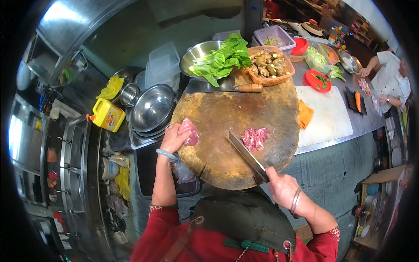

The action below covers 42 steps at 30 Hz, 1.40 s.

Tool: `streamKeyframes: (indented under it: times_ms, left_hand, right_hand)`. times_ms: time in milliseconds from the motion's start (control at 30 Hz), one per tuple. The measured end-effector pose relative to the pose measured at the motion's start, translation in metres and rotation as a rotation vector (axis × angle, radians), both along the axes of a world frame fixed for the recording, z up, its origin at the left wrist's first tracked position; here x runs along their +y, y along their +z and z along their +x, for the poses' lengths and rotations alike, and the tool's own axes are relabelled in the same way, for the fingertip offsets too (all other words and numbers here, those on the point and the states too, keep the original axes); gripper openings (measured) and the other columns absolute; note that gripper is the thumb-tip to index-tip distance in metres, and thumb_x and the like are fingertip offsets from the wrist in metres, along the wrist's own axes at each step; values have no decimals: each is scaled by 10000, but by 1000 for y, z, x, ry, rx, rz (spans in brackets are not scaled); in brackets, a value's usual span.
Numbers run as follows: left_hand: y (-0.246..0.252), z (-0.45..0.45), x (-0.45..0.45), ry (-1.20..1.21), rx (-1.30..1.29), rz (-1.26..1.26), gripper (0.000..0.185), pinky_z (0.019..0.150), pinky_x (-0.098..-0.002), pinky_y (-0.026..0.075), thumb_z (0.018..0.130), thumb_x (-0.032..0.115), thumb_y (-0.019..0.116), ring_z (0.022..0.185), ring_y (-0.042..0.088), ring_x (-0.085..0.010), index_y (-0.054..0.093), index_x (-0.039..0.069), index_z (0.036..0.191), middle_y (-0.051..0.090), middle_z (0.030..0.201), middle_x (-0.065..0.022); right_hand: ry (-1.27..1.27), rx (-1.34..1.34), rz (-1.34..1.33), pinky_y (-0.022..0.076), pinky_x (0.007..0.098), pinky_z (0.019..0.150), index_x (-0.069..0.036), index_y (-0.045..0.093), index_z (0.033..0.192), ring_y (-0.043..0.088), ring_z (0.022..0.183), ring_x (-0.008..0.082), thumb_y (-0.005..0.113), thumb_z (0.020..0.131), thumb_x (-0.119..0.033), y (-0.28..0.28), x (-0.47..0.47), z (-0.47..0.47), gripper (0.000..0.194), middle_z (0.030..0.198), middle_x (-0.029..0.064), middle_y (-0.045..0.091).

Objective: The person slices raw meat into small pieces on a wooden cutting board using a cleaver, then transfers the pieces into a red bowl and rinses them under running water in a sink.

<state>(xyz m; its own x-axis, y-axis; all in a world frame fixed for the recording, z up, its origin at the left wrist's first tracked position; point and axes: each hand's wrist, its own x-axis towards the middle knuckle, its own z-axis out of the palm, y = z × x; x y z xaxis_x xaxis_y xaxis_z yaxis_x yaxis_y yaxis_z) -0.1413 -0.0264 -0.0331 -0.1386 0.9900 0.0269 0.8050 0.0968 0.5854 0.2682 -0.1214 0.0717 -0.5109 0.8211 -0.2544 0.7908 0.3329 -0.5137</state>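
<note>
My left hand (175, 137) has its fingers on a piece of raw meat (189, 131) at the left edge of a round wooden chopping block (216, 114). In my right hand (282, 185) is the handle of a cleaver (247, 155), its blade slanting up and left over the block. Just right of the blade lies a small heap of cut raw meat (255, 139), apart from the larger piece. A second cleaver (211, 86) with a wooden handle lies across the far side of the block.
Beyond the block stand a steel bowl with leafy greens (222, 59) and an orange basket of ginger (269, 67). Steel bowls (153, 108) and a yellow jug (108, 115) are at left. A white cutting board (322, 114) lies right; a person (391, 78) works at far right.
</note>
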Motion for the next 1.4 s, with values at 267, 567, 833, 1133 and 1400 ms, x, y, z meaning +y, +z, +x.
streamKeyframes:
  times_ms: [267, 567, 833, 1133, 1400]
  left_hand:
    - [43, 63, -17, -125, -1127, -113, 267, 782, -246, 494, 834, 7, 726, 892, 592, -83, 528, 67, 1002, 623, 969, -21]
    - [34, 116, -53, -268, 6, 365, 422, 866, -407, 491, 747, 110, 781, 951, 598, -340, 562, 23, 1098, 622, 1058, -158]
    - [27, 122, -49, -474, -8, 317, 194, 818, -418, 490, 759, 86, 714, 922, 579, -346, 630, 49, 931, 622, 958, -120]
    - [18, 128, -51, -429, -57, 399, 313, 776, -440, 480, 680, 69, 739, 882, 582, -374, 654, 55, 980, 619, 940, -134]
    - [17, 123, -47, -474, -156, 395, 385, 888, -428, 498, 685, 11, 745, 1012, 595, -347, 694, 107, 1054, 651, 1112, -98]
  right_hand:
    - [-12, 138, -78, 516, 574, 666, -45, 393, 1168, 646, 771, 487, 578, 879, -56, -9, -7, 15, 343, 875, 255, 662]
    - [-26, -20, -203, 517, 571, 690, -1, 373, 1194, 651, 794, 485, 524, 851, -11, 17, 0, 10, 375, 875, 295, 653]
    - [91, 8, -138, 548, 526, 672, 22, 376, 1180, 683, 787, 458, 476, 865, -19, 43, -5, -26, 333, 952, 299, 657]
    - [70, -35, -187, 564, 474, 602, 61, 355, 1311, 702, 707, 406, 477, 895, -53, 52, -21, -39, 449, 935, 269, 646]
    - [55, -65, -153, 564, 471, 589, 35, 401, 1212, 703, 681, 395, 502, 896, -62, 40, -7, -64, 346, 884, 242, 654]
